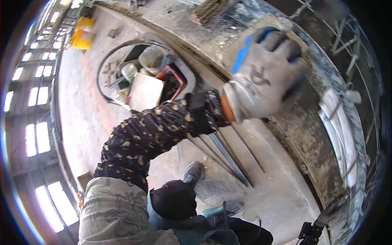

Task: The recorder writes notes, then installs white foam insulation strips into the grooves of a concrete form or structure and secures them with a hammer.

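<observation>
At the far left, a yellow container [83, 34] stands on the pale floor [73, 106], well apart from your hands. Next comes a tub [189, 77] crowded with clear plastic cups [150, 59] and a white flat piece [145, 92]; your left sleeve [143, 132] crosses just beside it in the view, so a backward elbow swing might knock something loose. Below your forearm, thin metal rods [230, 158] end near your shoe [193, 172]; a careless step could roll them or trip you.

Your left hand [269, 69], gloved, is over the dusty surface [300, 136], fingers bent downward; with the palm hidden, I cannot tell whether they grip anything. The tan, rough patch [281, 23] you are working at lies under and just beyond those fingers, on the surface. Loose grit there could make your glove slip, and leaning too far might cost you balance. Right of it, a white folded piece [339, 136] lies near the edge, where a sweeping knuckle could snag it. Your right hand [328, 214], low at the dark rim, is too unclear to say what it grasps.
</observation>
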The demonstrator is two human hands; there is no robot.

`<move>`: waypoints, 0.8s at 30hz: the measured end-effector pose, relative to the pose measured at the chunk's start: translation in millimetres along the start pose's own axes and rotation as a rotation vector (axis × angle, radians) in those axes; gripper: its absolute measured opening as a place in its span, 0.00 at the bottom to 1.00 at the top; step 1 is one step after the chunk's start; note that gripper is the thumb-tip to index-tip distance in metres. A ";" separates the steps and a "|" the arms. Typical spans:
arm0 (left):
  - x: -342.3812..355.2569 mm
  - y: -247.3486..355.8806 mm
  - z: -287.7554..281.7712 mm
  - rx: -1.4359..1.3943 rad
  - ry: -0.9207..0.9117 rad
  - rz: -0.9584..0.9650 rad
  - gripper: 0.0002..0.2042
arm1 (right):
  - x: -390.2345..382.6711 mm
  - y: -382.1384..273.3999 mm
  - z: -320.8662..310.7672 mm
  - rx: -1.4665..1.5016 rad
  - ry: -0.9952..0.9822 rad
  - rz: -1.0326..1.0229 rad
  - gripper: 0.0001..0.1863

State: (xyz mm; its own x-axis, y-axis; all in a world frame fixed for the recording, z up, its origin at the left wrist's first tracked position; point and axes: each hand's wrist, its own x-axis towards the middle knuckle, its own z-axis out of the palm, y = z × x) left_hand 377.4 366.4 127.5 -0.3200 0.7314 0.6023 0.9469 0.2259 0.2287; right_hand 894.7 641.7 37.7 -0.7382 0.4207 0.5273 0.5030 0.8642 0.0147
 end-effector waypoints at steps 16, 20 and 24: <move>2.1 4.2 -1.8 0.027 -0.305 -0.142 0.20 | -12.9 12.2 -22.7 0.121 -0.603 0.705 0.28; 2.9 -7.1 -24.6 0.056 -0.402 -0.147 0.21 | 17.6 -89.7 -101.6 0.365 -0.566 0.969 0.27; 0.6 -18.0 -25.2 0.009 -0.343 -0.147 0.18 | -95.8 -145.2 -262.8 0.603 -0.724 1.137 0.18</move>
State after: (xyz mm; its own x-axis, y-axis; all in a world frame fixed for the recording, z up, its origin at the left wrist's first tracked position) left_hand 359.4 346.6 143.0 -0.4253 0.8633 0.2718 0.8922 0.3495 0.2861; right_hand 1010.5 403.4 208.3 -0.2335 0.8224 -0.5187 0.8276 -0.1119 -0.5500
